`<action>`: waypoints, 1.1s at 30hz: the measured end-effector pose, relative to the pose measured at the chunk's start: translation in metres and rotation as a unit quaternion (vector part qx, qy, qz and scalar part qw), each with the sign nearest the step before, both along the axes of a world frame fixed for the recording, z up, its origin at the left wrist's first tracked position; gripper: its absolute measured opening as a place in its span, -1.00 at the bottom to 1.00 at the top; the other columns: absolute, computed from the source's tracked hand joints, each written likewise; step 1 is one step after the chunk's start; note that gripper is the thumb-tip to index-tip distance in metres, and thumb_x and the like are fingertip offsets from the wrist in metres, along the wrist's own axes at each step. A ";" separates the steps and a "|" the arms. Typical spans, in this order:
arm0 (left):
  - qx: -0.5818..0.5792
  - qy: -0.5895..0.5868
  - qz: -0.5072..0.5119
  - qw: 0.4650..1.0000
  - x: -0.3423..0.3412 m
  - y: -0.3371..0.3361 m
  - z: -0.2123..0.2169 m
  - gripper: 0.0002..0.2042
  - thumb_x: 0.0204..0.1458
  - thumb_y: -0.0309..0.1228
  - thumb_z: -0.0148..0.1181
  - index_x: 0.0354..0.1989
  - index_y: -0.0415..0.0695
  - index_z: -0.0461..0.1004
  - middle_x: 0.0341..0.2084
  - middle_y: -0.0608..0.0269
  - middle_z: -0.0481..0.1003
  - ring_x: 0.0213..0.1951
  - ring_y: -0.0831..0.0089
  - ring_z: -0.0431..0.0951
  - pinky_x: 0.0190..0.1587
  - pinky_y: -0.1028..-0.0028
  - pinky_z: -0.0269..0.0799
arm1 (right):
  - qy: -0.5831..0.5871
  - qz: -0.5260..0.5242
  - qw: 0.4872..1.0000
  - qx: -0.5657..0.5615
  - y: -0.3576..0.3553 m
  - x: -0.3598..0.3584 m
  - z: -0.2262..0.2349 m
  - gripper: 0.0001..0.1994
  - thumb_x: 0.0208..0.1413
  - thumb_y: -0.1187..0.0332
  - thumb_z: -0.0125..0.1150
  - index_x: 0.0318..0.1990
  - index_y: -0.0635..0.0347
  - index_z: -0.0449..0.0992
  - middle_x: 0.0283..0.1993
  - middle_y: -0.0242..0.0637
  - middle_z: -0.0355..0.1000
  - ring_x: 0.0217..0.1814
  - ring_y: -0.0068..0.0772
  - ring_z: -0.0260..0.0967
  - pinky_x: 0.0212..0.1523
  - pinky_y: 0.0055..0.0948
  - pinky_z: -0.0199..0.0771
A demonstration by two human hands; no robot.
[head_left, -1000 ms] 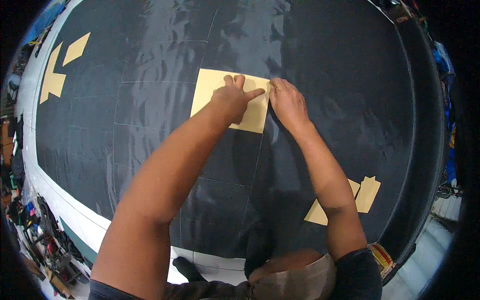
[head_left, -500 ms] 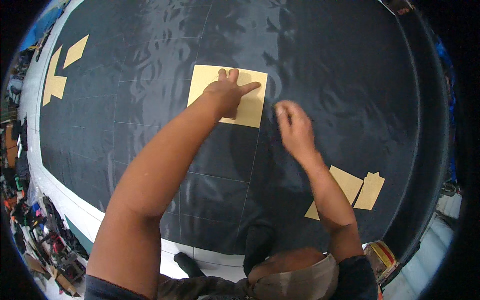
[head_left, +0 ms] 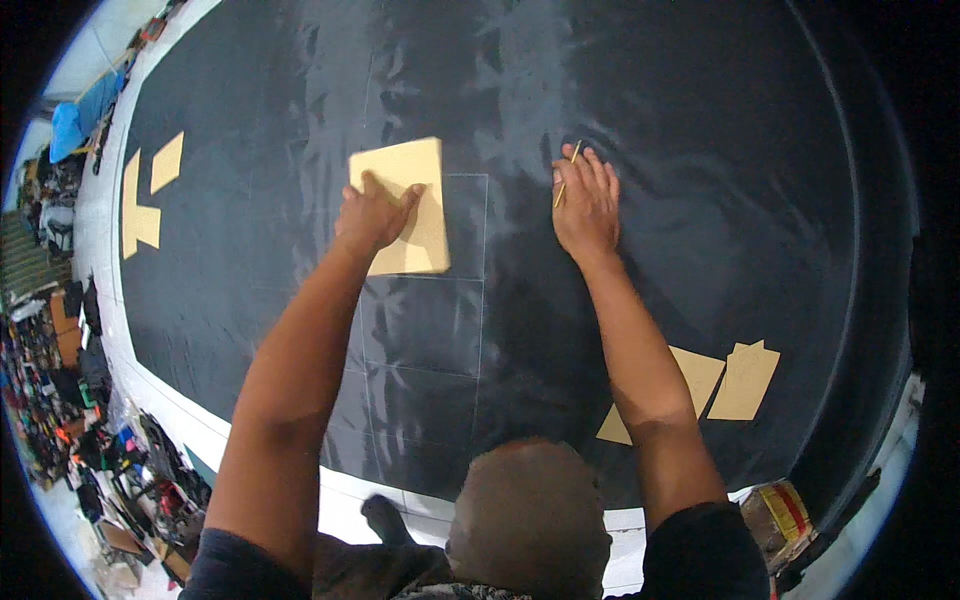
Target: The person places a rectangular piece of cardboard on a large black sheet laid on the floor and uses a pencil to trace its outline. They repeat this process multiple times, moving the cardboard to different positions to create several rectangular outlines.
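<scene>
My left hand (head_left: pixel 374 215) grips a pale yellow square card (head_left: pixel 425 225). Its thumb and index finger spread over the top, and the other fingers are at the left edge. The card looks tilted, and it sits left of a pale outline on the wide black sheet (head_left: pixel 560 370). To the right, my right hand (head_left: pixel 588 205) rests low over the sheet, its fingers stretched forward. A thin yellow pencil-like stick (head_left: pixel 567 178) is held along its thumb and index finger. Pale straight lines form a row of boxes between my arms.
More yellow card pieces (head_left: pixel 743 385) lie by my right forearm, and others (head_left: pixel 168 163) at the sheet's far left. White tiled floor borders the sheet. Mixed clutter (head_left: pixel 90 400) is heaped at left; a cardboard box (head_left: pixel 775 515) stands at lower right. My foot (head_left: pixel 384 520) is near the front edge.
The square card has shifted left with my left hand and now looks tilted, uncovering pale lines. My right hand has moved forward and flattened out. The view has shifted slightly.
</scene>
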State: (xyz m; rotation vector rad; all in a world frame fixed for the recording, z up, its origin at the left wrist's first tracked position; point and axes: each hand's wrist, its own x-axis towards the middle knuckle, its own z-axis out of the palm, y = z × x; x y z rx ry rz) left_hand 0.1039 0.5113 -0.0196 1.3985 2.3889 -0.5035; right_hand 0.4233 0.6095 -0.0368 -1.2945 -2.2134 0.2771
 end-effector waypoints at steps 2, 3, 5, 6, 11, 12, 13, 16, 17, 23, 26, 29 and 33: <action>-0.018 -0.026 -0.018 0.999 -0.026 0.010 -0.013 -0.28 0.15 0.13 0.16 0.41 0.03 0.22 0.11 -0.28 0.41 0.06 -0.15 0.54 -0.06 0.02 0.59 | -0.006 0.007 1.000 -0.011 -0.002 -0.004 0.002 -0.78 0.33 0.29 0.05 0.05 0.06 0.50 0.32 -0.25 0.39 0.45 -0.04 0.20 0.45 0.07 0.04; -0.001 -0.098 0.052 0.994 -0.025 0.013 -0.014 -0.31 0.16 0.09 0.15 0.36 -0.06 0.26 0.01 -0.26 0.47 -0.03 -0.13 0.59 -0.13 0.03 0.61 | -0.005 0.006 1.000 -0.017 -0.004 -0.003 0.002 -0.77 0.33 0.29 0.05 0.05 0.07 0.50 0.33 -0.25 0.38 0.45 -0.04 0.19 0.45 0.07 0.04; 0.072 -0.284 0.278 0.915 0.008 0.036 0.003 -0.36 0.18 0.01 0.15 0.27 -0.24 0.32 -0.18 -0.18 0.57 -0.21 -0.06 0.66 -0.25 0.06 0.62 | -0.014 0.003 1.000 -0.018 -0.002 0.010 -0.007 -0.76 0.34 0.27 0.03 0.07 0.07 0.48 0.34 -0.24 0.36 0.46 -0.04 0.16 0.46 0.07 0.00; 0.124 -0.382 0.423 0.812 0.026 0.051 0.025 -0.38 0.18 -0.03 0.14 0.22 -0.32 0.34 -0.28 -0.13 0.60 -0.30 -0.02 0.68 -0.31 0.08 0.63 | -0.028 0.000 0.999 -0.016 0.002 0.018 -0.008 -0.76 0.34 0.27 0.04 0.07 0.07 0.48 0.34 -0.23 0.36 0.46 -0.03 0.15 0.46 0.08 -0.01; 0.011 -0.049 -0.074 0.996 -0.040 0.072 0.127 -0.62 0.12 -0.24 0.21 -0.05 -0.33 0.54 -0.21 -0.03 0.61 -0.26 0.08 0.66 -0.14 0.12 0.60 | -0.063 0.013 0.997 -0.041 0.003 0.008 0.002 -0.75 0.34 0.29 0.06 0.10 0.10 0.46 0.37 -0.21 0.31 0.49 0.00 0.12 0.47 0.11 -0.03; 0.012 -0.045 -0.136 0.990 -0.055 0.065 0.141 -0.64 0.13 -0.24 0.20 -0.04 -0.27 0.55 -0.18 -0.02 0.61 -0.20 0.05 0.65 -0.09 0.10 0.58 | -0.077 0.015 0.996 -0.044 0.005 0.010 0.002 -0.74 0.35 0.29 0.07 0.11 0.12 0.45 0.39 -0.21 0.30 0.50 0.00 0.11 0.47 0.11 -0.02; 0.015 -0.048 -0.201 0.978 -0.059 0.064 0.165 -0.66 0.13 -0.25 0.20 -0.03 -0.22 0.57 -0.15 -0.01 0.61 -0.15 0.02 0.63 -0.05 0.09 0.56 | -0.105 0.013 0.993 -0.053 0.008 0.018 0.005 -0.72 0.35 0.29 0.07 0.13 0.12 0.44 0.39 -0.18 0.28 0.51 0.02 0.08 0.47 0.12 -0.03; 0.004 -0.077 -0.250 0.965 -0.080 0.035 0.176 -0.68 0.16 -0.27 0.19 0.05 -0.08 0.56 -0.04 0.05 0.57 0.03 0.03 0.56 0.07 0.09 0.51 | -0.143 0.037 0.985 -0.095 0.010 0.010 0.017 -0.69 0.34 0.28 0.05 0.16 0.12 0.43 0.39 -0.15 0.27 0.49 0.05 0.10 0.46 0.15 -0.02; -0.003 -0.097 -0.245 0.965 -0.082 0.023 0.165 -0.68 0.16 -0.28 0.18 0.08 -0.04 0.55 0.01 0.07 0.56 0.09 0.05 0.53 0.11 0.11 0.50 | -0.159 0.043 0.980 -0.113 0.011 0.007 0.022 -0.69 0.34 0.27 0.05 0.17 0.13 0.43 0.38 -0.15 0.27 0.49 0.04 0.10 0.46 0.16 -0.02; 0.234 -0.213 -0.277 0.907 -0.002 -0.011 0.048 -0.53 0.15 -0.25 0.27 0.26 0.03 0.45 0.33 -0.10 0.25 0.37 -0.13 0.22 0.40 -0.01 0.15 | -0.225 0.000 0.961 -0.159 0.005 -0.006 0.035 -0.69 0.37 0.22 0.02 0.16 0.12 0.41 0.37 -0.16 0.28 0.53 0.01 0.07 0.49 0.17 0.00; 0.300 -0.231 -0.256 0.889 0.005 0.006 0.016 -0.50 0.15 -0.22 0.28 0.29 0.06 0.43 0.38 -0.10 0.19 0.42 -0.14 0.14 0.45 -0.07 0.04 | -0.230 0.011 0.958 -0.169 0.005 -0.012 0.043 -0.69 0.36 0.21 0.03 0.15 0.11 0.41 0.39 -0.15 0.27 0.52 0.02 0.08 0.49 0.15 0.01; 0.335 -0.242 -0.214 0.885 0.011 0.023 0.003 -0.50 0.15 -0.21 0.28 0.29 0.06 0.43 0.39 -0.09 0.19 0.43 -0.15 0.13 0.45 -0.09 0.02 | -0.212 -0.005 0.961 -0.176 0.005 -0.011 0.042 -0.69 0.33 0.21 0.10 0.13 0.11 0.42 0.38 -0.15 0.28 0.52 0.03 0.08 0.49 0.15 0.01; 0.350 -0.245 -0.191 0.884 0.027 0.031 -0.004 -0.50 0.15 -0.23 0.28 0.29 0.05 0.43 0.39 -0.09 0.19 0.43 -0.14 0.13 0.44 -0.10 0.03 | -0.240 -0.044 0.951 -0.190 0.002 -0.008 0.042 -0.69 0.30 0.23 0.16 0.11 0.13 0.43 0.36 -0.13 0.30 0.51 0.06 0.09 0.48 0.16 0.02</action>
